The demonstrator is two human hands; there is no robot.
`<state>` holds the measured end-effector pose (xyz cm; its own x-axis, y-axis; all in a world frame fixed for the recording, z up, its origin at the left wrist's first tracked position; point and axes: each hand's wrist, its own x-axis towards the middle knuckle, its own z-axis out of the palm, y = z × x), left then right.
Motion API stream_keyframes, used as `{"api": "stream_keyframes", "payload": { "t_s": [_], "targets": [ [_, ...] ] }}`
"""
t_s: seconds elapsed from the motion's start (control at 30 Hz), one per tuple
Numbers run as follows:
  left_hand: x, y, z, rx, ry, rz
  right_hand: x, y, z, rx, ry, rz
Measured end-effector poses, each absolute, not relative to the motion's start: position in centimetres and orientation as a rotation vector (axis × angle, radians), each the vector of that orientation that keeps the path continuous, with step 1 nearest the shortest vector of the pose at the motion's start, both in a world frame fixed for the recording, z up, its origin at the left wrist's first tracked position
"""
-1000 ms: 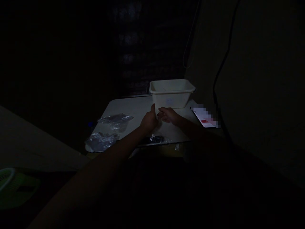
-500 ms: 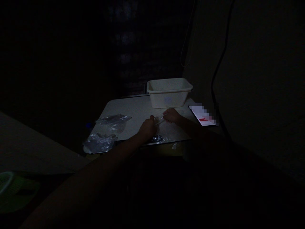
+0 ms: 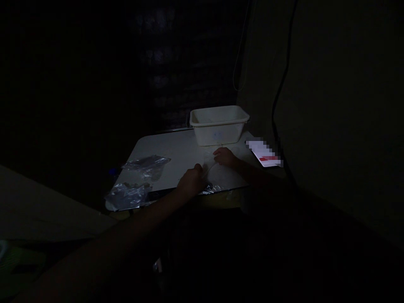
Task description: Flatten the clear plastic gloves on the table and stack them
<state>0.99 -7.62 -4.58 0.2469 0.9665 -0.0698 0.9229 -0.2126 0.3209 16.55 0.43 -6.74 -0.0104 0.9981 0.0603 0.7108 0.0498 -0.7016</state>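
Dim rm on my head-cam feed, so fine detail is hard to get. I've got both hands over the near right part of the white table (image 3: 176, 145). L hand (image 3: 192, 180) is closed, fingers curled in, w/ the thumb on top, gripping one end of a strip of clear plastic (image 3: 209, 165). R hand (image 3: 225, 156) is a bit farther fwd and to the right, fingertips bent in a pinch on the other end, afaict. The strip runs btwn the two hands, above the tabletop; I can't tell its exact shape.

Just beyond R hand, the white tub (image 3: 217, 135) stands upright near the table's back right corner, w/ a faint bluish mark on its front. A lit-screen device (image 3: 263, 153), partly pixelated, is by the table's right side; can't tell what it rests on. Shiny crumpled film (image 3: 213, 189) lies at the near edge, just beside L hand. On the table's left side I see 2 more pcs of plastic: a flat bag (image 3: 150, 165) and, nearer, a crumpled bag (image 3: 128, 197) at the corner. Blk cable (image 3: 280, 90) hangs on the right; green basket (image 3: 22, 265) is low at far left, v. dark.
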Motion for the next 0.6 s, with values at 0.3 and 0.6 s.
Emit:
{"api": "stream_keyframes", "payload": {
  "t_s": [0.3, 0.6],
  "targets": [
    [0.1, -8.8, -4.2, 2.274, 1.629, 0.254, 16.4, 0.5, -6.8, -1.708, -1.81, 0.657],
    [-0.2, -11.1, -3.2, 2.15, 1.215, 0.259, 16.5, 0.8, -7.5, -1.666, -1.855, 0.6]
  ]
}}
